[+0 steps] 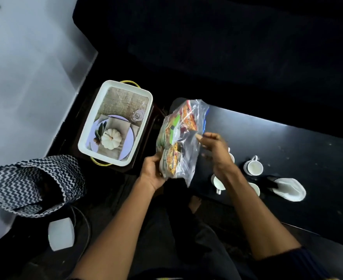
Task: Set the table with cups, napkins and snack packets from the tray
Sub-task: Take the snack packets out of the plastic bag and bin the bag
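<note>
Clear, crinkled glossy plastic bag; smooth white glazed ceramic cups; dark table with sheen; white glossy tray; zigzag-patterned cloth bag.

Tray left of table

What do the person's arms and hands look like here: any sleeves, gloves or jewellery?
Both forearms are bare, with no gloves. The left hand and right hand show no ring or watch that I can make out. A dark navy sleeve edge shows on the right upper arm only.
</note>
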Demonstrator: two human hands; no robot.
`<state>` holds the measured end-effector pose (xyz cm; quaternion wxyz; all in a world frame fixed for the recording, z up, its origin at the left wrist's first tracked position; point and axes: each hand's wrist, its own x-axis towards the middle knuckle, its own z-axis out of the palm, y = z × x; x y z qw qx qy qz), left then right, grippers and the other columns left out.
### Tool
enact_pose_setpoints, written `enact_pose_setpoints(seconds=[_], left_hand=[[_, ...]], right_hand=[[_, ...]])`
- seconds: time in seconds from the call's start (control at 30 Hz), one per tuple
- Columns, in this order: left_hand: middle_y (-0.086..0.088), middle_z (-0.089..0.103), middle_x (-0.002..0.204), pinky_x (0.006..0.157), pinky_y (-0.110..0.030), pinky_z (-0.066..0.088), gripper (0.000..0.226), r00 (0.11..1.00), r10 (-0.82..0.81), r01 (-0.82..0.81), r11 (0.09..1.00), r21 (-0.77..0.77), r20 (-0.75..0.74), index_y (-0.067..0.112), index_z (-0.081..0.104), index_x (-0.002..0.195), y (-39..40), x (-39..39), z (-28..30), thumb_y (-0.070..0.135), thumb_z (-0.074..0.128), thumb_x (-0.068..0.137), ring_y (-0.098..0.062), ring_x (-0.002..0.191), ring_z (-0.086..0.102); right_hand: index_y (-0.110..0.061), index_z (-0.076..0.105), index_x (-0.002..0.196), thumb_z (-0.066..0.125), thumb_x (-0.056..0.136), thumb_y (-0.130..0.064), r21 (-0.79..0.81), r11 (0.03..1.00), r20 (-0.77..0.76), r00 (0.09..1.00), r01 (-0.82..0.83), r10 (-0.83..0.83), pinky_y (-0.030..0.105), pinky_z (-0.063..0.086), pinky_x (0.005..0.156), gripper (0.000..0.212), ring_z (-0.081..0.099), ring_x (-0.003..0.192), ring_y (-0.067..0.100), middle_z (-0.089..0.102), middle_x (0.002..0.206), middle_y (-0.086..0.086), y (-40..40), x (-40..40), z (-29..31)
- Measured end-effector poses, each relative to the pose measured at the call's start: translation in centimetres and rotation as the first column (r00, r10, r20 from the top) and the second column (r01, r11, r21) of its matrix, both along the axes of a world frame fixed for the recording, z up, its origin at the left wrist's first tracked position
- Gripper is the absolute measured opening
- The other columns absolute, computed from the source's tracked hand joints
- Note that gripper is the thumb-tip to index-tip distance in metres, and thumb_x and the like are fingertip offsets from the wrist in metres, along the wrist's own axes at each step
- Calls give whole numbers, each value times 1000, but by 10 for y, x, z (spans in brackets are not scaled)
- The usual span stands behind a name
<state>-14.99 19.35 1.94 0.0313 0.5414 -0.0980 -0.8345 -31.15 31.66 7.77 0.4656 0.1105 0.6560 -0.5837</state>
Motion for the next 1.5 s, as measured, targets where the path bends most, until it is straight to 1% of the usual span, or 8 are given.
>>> enact_pose_setpoints(seconds=[0.2,0.47,0.6,0.8,1.03,1.23,1.4,1.5], left_hand=[[-18,68,123,105,-53,46,47,998,-65,66,995,-69,9,8,66,124,-3,10,8,22,60,80,-36,112,64],[-1,71,102,87,-34,44,27,811,-381,540,780,-315,445,21,66,117,-31,6,17,13,58,93,-14,84,64],[-2,71,119,89,-37,46,35,832,-477,552,764,-335,282,23,61,130,-37,-11,40,16,50,98,-18,102,66],[0,70,106,88,-40,53,31,809,-580,563,716,-413,97,19,64,127,-23,-42,65,25,54,98,-19,94,65],[-3,75,79,72,-40,62,32,774,-504,627,532,-569,383,13,71,80,-11,-62,60,44,76,73,-24,74,72],[-9,72,65,63,-48,62,39,789,-389,613,432,-662,476,9,68,68,-20,-57,56,47,70,75,-31,63,70],[-18,62,63,54,-39,59,33,797,-451,596,478,-646,401,3,66,62,-27,-52,65,18,69,90,-24,53,58],[-15,64,61,55,-30,51,30,718,-529,658,301,-691,453,-2,68,65,-25,-48,64,21,71,84,-15,56,55]], right_hand=[[-8,72,102,58,96,-17,-120,992,355,935,42,3,35,57,70,17,66,65,19,70,82,8,5,8,13],[-8,70,90,67,92,-3,-84,996,-69,997,40,-46,34,61,64,6,70,63,18,74,77,6,-13,9,40],[-9,72,86,65,91,-27,111,974,-254,942,-198,220,54,62,74,20,73,82,32,72,88,21,-35,26,24],[-14,79,92,64,80,-28,512,847,-534,718,-145,446,31,55,69,23,70,73,15,75,80,13,-44,50,16],[-9,77,79,69,77,-17,523,849,-628,640,-75,443,24,39,54,11,48,64,-4,64,72,6,-39,60,23],[-14,63,57,84,76,-7,156,986,-305,947,-50,97,21,44,47,30,55,45,7,63,51,2,-39,58,20],[-3,63,79,69,94,-19,82,995,-210,975,-64,80,19,45,42,23,56,44,8,61,54,-2,-33,47,27],[-13,62,78,74,88,-40,259,961,-417,886,-97,202,29,52,48,30,60,52,13,66,64,2,-41,41,21]])
